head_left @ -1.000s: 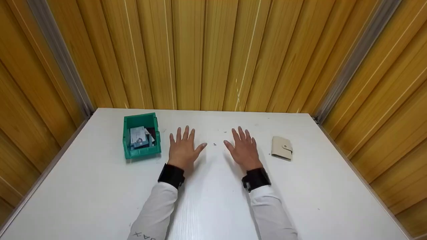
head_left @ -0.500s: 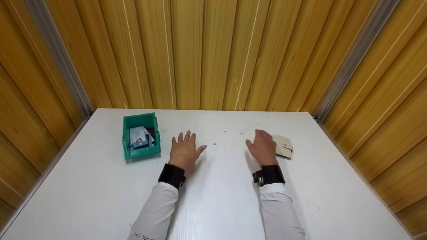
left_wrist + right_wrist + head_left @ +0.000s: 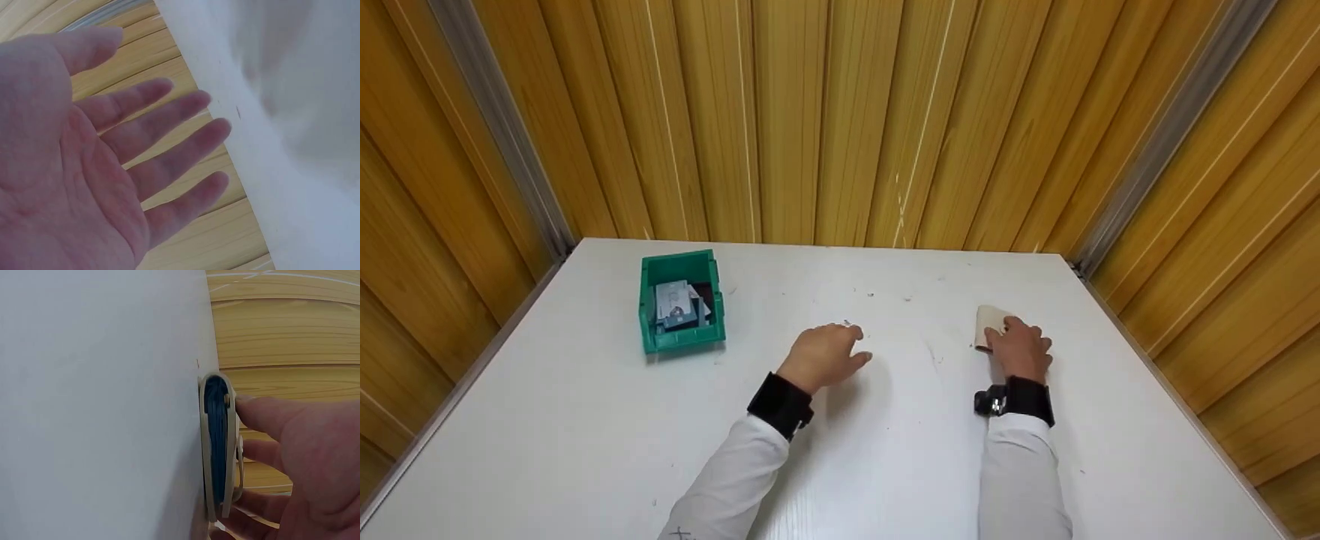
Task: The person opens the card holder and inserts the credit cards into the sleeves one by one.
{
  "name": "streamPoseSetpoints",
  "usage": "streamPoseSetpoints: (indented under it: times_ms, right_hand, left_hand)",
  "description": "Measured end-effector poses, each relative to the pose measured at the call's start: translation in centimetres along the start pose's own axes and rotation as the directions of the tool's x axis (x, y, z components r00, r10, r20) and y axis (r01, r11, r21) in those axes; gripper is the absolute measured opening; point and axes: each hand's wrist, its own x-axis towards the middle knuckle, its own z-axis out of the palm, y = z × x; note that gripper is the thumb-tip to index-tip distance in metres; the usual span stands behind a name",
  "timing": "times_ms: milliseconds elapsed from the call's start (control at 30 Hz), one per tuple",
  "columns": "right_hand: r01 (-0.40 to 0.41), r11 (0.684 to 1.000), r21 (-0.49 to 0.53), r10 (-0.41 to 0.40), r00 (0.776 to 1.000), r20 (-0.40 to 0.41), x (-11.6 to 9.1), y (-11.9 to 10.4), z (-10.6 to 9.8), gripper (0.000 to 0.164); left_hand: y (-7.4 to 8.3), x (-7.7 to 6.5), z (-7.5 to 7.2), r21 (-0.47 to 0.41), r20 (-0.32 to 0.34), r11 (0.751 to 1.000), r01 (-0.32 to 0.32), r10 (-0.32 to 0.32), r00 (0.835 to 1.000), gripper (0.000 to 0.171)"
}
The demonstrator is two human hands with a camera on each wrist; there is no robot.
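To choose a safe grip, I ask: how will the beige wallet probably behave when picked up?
The beige wallet probably flexes slightly, since its folded cover looks thin. It seems unlikely to roll, given its flat, book-like shape. Its halves may spread if lifted by one side, as blue layers show between them.

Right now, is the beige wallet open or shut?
Shut: edge-on, the beige wallet shows both covers folded around blue inner layers.

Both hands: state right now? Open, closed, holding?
Left hand: open, fingers apart, holding nothing.
Right hand: fingers and thumb curled round the beige, rectangular, fold-over wallet with blue insides; grip firmness can't be told.
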Motion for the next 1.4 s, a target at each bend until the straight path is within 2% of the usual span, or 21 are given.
streamPoseSetpoints:
  times_ms: [100,233,300,367,433,533,733,867,967,1100,1167,1267,1333,1400]
  right_hand:
    - [0.019,1.000,0.007,-0.019,1.000,-0.014,0.2,0.0,-0.5,0.057]
    - [0.049,0.999,-0.007,-0.049,0.999,-0.006,0.0,-0.7,-1.0,0.045]
    - [0.067,0.998,-0.008,-0.067,0.997,0.043,-0.2,-1.5,-1.0,0.040]
    - [0.092,0.996,-0.015,-0.089,0.988,0.127,-0.6,-2.7,-0.8,0.036]
    - [0.142,0.989,-0.049,-0.127,0.966,0.225,-1.0,-4.3,-0.2,0.032]
    - [0.237,0.967,-0.096,-0.192,0.920,0.340,-2.3,-7.6,1.4,0.025]
    - [0.381,0.915,-0.131,-0.279,0.834,0.477,-7.0,-14.7,5.7,0.015]
    - [0.480,0.867,-0.136,-0.336,0.764,0.551,-9.8,-17.7,7.6,0.019]
    - [0.530,0.837,-0.132,-0.367,0.725,0.583,-11.0,-18.8,8.1,0.018]
    - [0.561,0.819,-0.123,-0.385,0.695,0.607,-11.3,-19.0,8.2,0.017]
    - [0.573,0.810,-0.121,-0.396,0.688,0.608,-11.3,-18.9,8.4,0.017]
    - [0.595,0.796,-0.116,-0.419,0.679,0.603,-11.3,-18.9,8.6,0.016]
    - [0.624,0.775,-0.098,-0.454,0.659,0.600,-11.4,-19.0,8.8,0.014]
    - [0.661,0.747,-0.071,-0.494,0.623,0.606,-11.4,-19.1,8.9,0.013]
  left_hand:
    - [0.4,0.0,0.1,0.015,0.010,1.000,-0.024,0.024,1.000,0.042]
    - [0.4,0.2,0.2,0.010,0.023,1.000,-0.019,0.018,1.000,0.043]
    - [0.2,0.2,0.3,0.004,0.021,1.000,-0.002,0.002,1.000,0.043]
    - [0.0,0.2,0.3,-0.009,0.025,1.000,0.018,-0.018,1.000,0.043]
    - [-0.3,0.1,0.2,-0.027,0.038,0.999,0.045,-0.044,0.998,0.044]
    - [-0.8,-0.2,-0.3,-0.059,0.064,0.994,0.096,-0.092,0.994,0.047]
    - [-2.4,-1.5,-2.0,-0.110,0.122,0.969,0.221,-0.207,0.971,0.045]
    - [-3.7,-2.9,-3.1,-0.092,0.166,0.952,0.290,-0.273,0.948,0.038]
    - [-4.3,-3.6,-3.6,-0.089,0.192,0.947,0.309,-0.288,0.938,0.043]
    - [-4.7,-4.0,-3.5,-0.137,0.205,0.942,0.307,-0.276,0.939,0.062]
    - [-4.8,-4.0,-3.4,-0.148,0.215,0.944,0.294,-0.260,0.942,0.060]
    - [-4.8,-4.0,-3.2,-0.143,0.230,0.952,0.272,-0.235,0.944,0.047]
    - [-4.9,-4.0,-3.1,-0.140,0.235,0.954,0.264,-0.227,0.945,0.041]
    - [-4.9,-4.0,-3.1,-0.145,0.236,0.953,0.265,-0.227,0.945,0.040]
